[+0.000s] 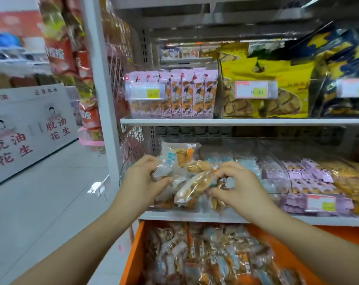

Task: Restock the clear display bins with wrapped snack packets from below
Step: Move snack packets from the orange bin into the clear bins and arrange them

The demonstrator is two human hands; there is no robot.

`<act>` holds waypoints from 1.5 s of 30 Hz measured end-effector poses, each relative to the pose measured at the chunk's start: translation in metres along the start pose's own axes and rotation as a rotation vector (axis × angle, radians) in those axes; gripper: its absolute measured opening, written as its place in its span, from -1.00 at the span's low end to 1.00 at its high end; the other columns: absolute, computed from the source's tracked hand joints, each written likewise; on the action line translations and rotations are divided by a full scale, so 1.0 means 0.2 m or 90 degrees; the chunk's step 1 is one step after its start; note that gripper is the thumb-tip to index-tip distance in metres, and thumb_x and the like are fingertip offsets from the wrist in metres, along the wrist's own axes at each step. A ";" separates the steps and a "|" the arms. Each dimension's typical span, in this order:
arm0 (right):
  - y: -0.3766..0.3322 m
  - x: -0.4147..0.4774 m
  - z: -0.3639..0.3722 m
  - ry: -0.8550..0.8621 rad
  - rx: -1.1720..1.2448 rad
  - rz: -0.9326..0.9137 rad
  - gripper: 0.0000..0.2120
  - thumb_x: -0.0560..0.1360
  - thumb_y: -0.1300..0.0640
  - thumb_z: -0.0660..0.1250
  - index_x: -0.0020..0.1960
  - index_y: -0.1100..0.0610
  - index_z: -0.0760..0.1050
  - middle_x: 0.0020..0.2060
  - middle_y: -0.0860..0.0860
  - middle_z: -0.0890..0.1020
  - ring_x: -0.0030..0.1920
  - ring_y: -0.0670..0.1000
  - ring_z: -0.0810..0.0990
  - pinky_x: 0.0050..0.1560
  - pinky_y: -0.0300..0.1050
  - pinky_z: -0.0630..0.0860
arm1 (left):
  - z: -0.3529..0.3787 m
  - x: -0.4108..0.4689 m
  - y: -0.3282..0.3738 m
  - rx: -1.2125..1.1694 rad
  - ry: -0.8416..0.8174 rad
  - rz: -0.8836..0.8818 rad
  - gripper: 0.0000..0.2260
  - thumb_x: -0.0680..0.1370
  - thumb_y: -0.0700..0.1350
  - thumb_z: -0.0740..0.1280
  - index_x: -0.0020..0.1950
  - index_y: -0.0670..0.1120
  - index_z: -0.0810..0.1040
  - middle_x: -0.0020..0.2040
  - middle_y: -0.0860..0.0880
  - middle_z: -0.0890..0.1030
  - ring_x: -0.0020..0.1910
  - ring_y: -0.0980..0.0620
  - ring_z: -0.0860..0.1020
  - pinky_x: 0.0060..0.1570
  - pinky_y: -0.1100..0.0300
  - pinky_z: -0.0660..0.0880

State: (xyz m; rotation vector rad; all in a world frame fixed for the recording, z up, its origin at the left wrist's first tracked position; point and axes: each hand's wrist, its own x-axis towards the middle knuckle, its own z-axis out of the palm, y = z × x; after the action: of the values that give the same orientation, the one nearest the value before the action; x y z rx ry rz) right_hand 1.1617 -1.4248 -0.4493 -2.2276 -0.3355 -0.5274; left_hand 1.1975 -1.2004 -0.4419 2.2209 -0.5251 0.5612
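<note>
Clear-wrapped snack packets (192,183) gripped between left hand (144,177) and right hand (239,185).

A shop, plainly a snack aisle: white metal shelves (236,121) stacked with packaged goods, price tags (254,89) on the fronts of clear bins (277,159) (figures too blurred to read), an orange drawer (133,254) of wrapped packets (205,260) below, hanging bags (59,52) at the aisle end, printed cartons (30,124) across the tiled floor (51,192).
</note>
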 end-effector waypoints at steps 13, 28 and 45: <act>0.13 0.60 0.48 0.021 -0.066 0.007 -0.81 0.35 0.13 0.52 -0.18 0.02 0.50 -0.10 -0.09 0.48 -0.11 -0.07 0.48 -0.18 -0.50 0.30 | 0.14 0.38 -0.52 0.053 0.050 -0.174 -0.85 0.48 -0.09 0.42 -0.05 -0.17 0.60 0.10 -0.06 0.51 -0.13 0.14 0.44 -0.08 0.27 0.32; 0.12 0.57 0.39 -0.055 0.055 0.169 -0.54 0.51 0.18 0.27 0.39 -0.03 0.33 0.31 -0.05 0.37 0.07 -0.13 0.45 0.05 -0.24 0.39 | 0.22 0.21 -0.54 0.125 -0.096 -0.125 -0.59 0.47 0.16 0.37 0.30 0.29 0.39 0.49 0.16 -0.04 0.49 -0.05 -0.05 0.45 -0.20 0.04; 0.11 0.48 0.23 0.128 0.264 0.314 -0.80 0.44 -0.05 0.42 -0.09 0.08 0.60 -0.17 0.02 0.69 -0.10 -0.01 0.66 -0.07 -0.04 0.61 | 0.24 0.23 -0.35 -0.245 0.041 -0.184 -0.79 0.54 -0.04 0.35 0.08 -0.14 0.55 -0.05 0.01 0.64 -0.06 0.10 0.59 -0.02 0.13 0.53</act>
State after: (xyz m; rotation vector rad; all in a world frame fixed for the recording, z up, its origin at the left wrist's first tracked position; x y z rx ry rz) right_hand 1.2667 -1.3981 -0.4462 -1.7492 0.1953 -0.3674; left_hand 1.2837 -1.2034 -0.4868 1.8600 -0.2456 0.3450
